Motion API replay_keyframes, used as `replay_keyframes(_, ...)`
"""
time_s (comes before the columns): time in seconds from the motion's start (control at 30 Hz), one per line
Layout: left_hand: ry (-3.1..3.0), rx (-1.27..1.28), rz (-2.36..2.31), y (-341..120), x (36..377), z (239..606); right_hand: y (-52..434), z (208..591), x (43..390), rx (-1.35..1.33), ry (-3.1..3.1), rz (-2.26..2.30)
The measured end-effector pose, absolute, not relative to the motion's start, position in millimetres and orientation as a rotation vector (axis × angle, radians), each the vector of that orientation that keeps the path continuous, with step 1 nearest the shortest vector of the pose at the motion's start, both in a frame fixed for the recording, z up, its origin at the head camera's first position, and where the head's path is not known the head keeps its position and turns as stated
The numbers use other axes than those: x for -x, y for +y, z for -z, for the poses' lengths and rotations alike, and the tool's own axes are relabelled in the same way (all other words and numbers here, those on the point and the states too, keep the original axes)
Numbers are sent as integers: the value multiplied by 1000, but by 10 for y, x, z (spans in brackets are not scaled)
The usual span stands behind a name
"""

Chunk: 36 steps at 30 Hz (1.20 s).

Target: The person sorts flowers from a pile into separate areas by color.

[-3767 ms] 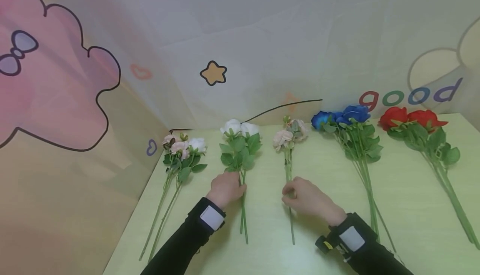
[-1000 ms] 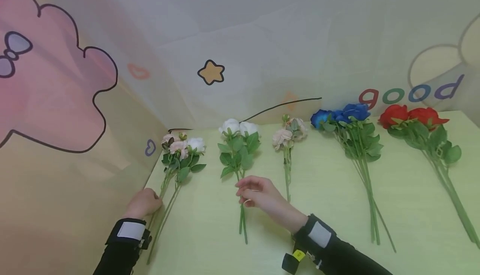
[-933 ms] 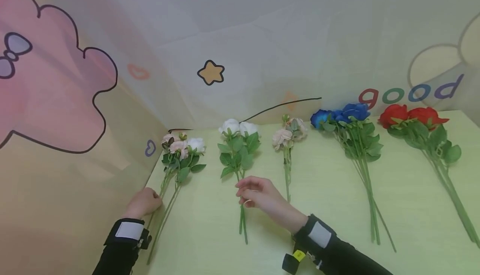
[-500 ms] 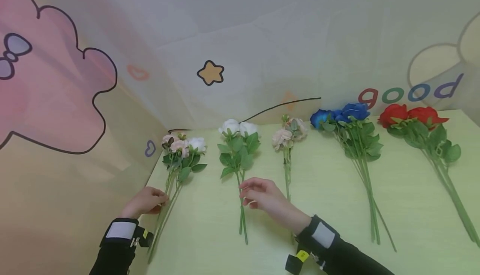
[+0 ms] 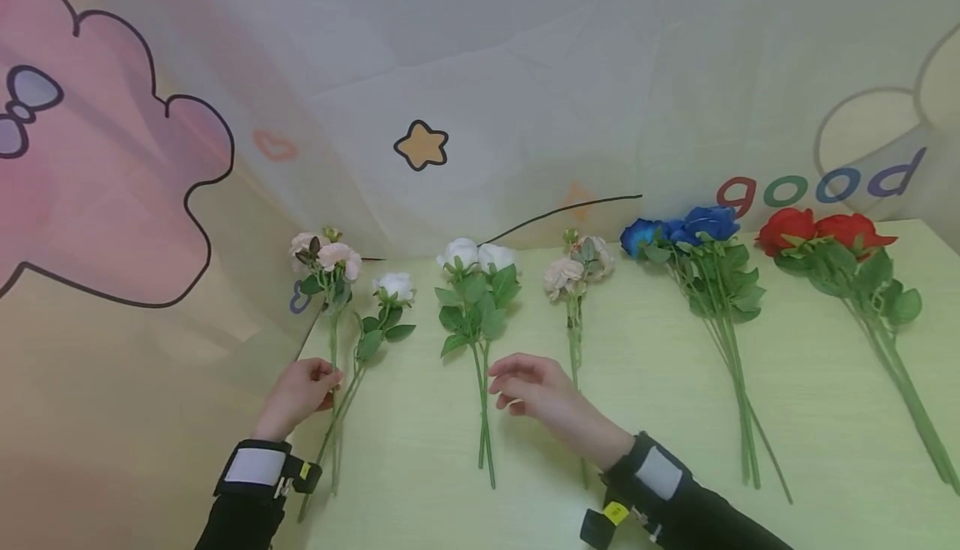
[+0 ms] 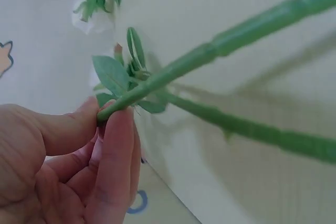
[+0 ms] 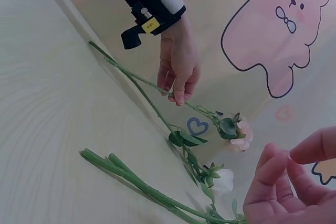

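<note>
— What did the left hand (image 5: 298, 394) have?

— It pinched the thin, ridged green stem of a pale pink rose spray (image 5: 324, 260) between thumb and fingertips, lifting the blooms clear of the table (image 5: 675, 417); a white-budded stem (image 5: 390, 287) lay flat just beside it.

— And the right hand (image 5: 534, 392)?

— Holding nothing, fingers loosely curled, hovering just right of the white rose stems (image 5: 480, 283); those lay smooth and straight on the pale yellow-green wood-grain table.

— Further out?

— A cream spray (image 5: 577, 271), then blue roses (image 5: 686, 229), then red roses (image 5: 821, 233), each lying in its own row, blooms toward the cartoon-printed cloth backdrop (image 5: 525, 75).
</note>
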<state>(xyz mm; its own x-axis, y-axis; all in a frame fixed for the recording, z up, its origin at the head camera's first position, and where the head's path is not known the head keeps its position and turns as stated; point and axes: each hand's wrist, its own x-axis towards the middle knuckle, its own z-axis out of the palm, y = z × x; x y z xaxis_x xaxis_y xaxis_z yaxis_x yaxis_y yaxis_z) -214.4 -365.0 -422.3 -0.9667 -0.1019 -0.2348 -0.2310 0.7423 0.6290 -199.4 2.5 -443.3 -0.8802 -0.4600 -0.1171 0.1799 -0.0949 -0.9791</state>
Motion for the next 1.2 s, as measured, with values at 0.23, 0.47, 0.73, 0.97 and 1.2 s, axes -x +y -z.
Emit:
replay_keyframes(0.23,2837,212,-1074,-3293,2151,4123,161,4437,2012,318,1811,2017)
replay_keyframes(0.47,2805,107,-1162,-2913,2183,4139,317,4384,2024,278,1857,2020)
replay_keyframes(0.73,2700,-47,-1318,-2416,2187,4225,519,4338,2079,244,1905,2037)
replay_keyframes(0.97,2599,-165,-1380,-2039,2197,4278,727,4284,2123,252,1937,2060)
replay_keyframes(1.2,2542,-269,-1389,-1706,2208,4268,925,4250,2157,264,1997,2051)
